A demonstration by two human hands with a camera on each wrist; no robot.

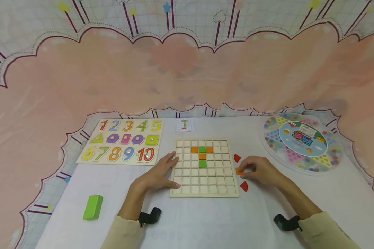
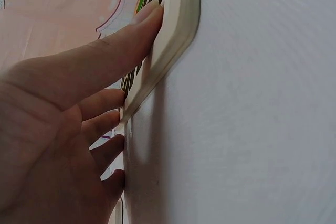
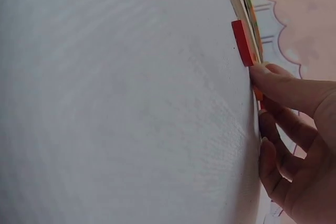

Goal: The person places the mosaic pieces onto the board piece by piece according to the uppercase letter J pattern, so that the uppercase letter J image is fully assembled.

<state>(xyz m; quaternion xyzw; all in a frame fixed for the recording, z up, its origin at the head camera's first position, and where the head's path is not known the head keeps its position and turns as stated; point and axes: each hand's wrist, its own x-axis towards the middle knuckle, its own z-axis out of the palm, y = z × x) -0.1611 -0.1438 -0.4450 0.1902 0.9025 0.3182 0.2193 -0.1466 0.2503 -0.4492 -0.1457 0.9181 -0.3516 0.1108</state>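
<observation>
A pale wooden grid board (image 1: 187, 191) lies mid-table. On it, orange and green square tiles (image 1: 202, 156) form a T. My left hand (image 1: 157, 174) rests on the board's left edge with its fingers spread; the thumb (image 2: 105, 66) touches the near part of the frame in the left wrist view. Just off the board's right side, my right hand (image 1: 263, 169) pinches an orange square tile (image 1: 239, 171) between thumb and fingers, low at the table surface. Two red wedge pieces flank that tile: one farther back (image 1: 237, 158), another nearer (image 1: 244, 186).
A number-and-shape puzzle board (image 1: 118, 141) lies at the back left. Behind the grid is a small pattern card (image 1: 185, 125). A round, clear-rimmed game box (image 1: 302, 141) sits at the back right. A green block (image 1: 92, 207) stands front left.
</observation>
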